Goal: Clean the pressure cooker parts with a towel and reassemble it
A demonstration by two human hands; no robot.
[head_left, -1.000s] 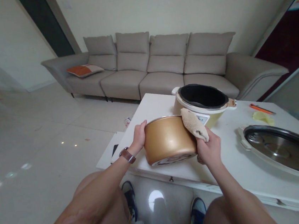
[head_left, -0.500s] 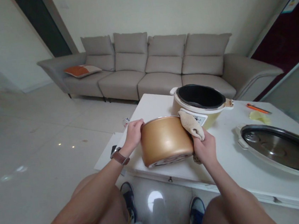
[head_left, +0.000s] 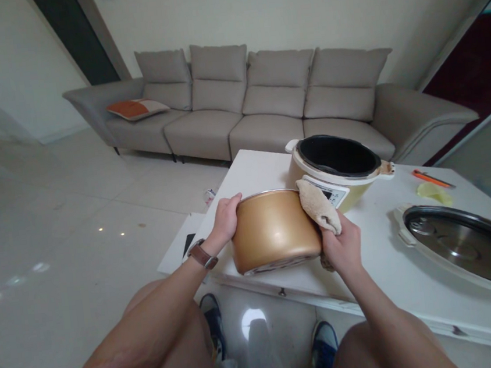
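Note:
A gold-coloured inner pot (head_left: 274,230) is held up above the near edge of the white table, tilted so that part of its underside shows. My left hand (head_left: 225,220) grips its left rim. At the pot's right side, my right hand (head_left: 343,243) is closed on a beige cloth (head_left: 319,206), which it presses against the pot wall. Behind the pot stands the cooker body (head_left: 339,159), with its dark cavity uncovered. To the right lies the cooker lid (head_left: 466,245), inner metal face up. What the pot contains is hidden.
On the white table (head_left: 380,278), an orange utility knife (head_left: 431,179) and a yellow-green piece (head_left: 434,193) lie near the far right. A grey sofa (head_left: 205,130) with an orange cushion (head_left: 134,109) stands behind. A dark flat object (head_left: 188,244) rests on a lower white surface at left.
The view has shifted slightly. Both hands keep their hold on the pot and cloth, and the pot's underside shows a little less than before.

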